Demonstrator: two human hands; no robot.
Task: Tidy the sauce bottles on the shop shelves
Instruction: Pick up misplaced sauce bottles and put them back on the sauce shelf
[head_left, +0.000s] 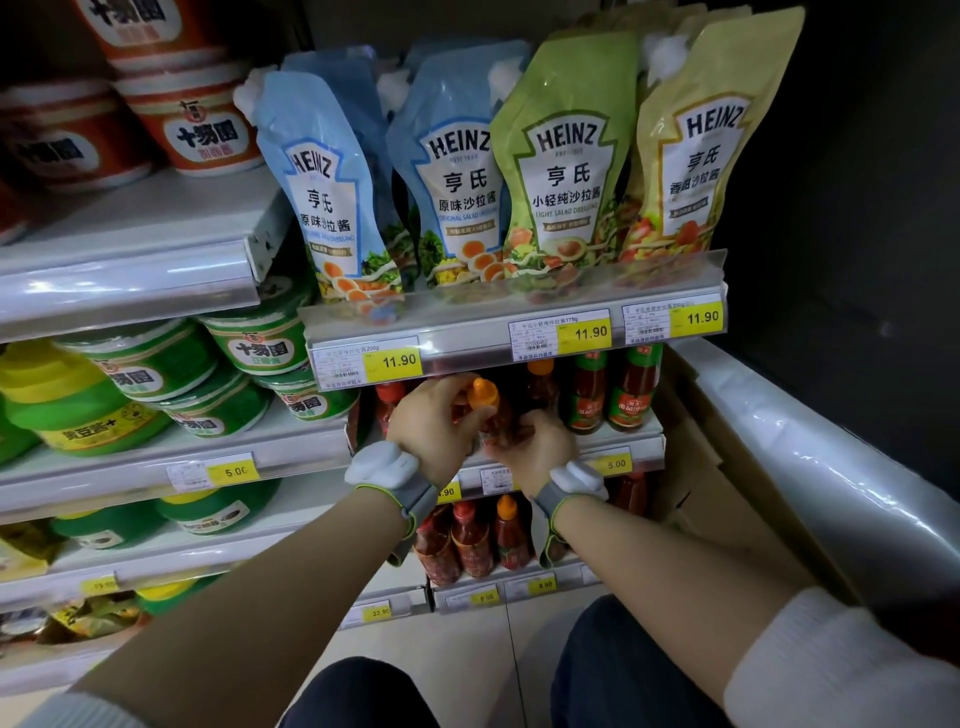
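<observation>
An orange-capped bottle of red sauce (484, 399) stands at the front of the middle shelf (618, 447). My left hand (435, 422) grips its upper part just below the cap. My right hand (535, 446) curls round its lower body. To their right stand two red sauce bottles with green labels (631, 402) and another orange-capped bottle (540, 379). A red-capped bottle (389, 402) stands left of my left hand. One shelf down is a row of red chilli sauce bottles (475, 540), partly hidden by my wrists.
Heinz salad dressing pouches (563, 171) lean along the top shelf above a clear price rail (514, 332). Green tubs (140, 374) and red-and-white tubs (197, 124) fill the left shelves. A cardboard box (727, 499) sits at the right, beside a plastic-covered edge (831, 467).
</observation>
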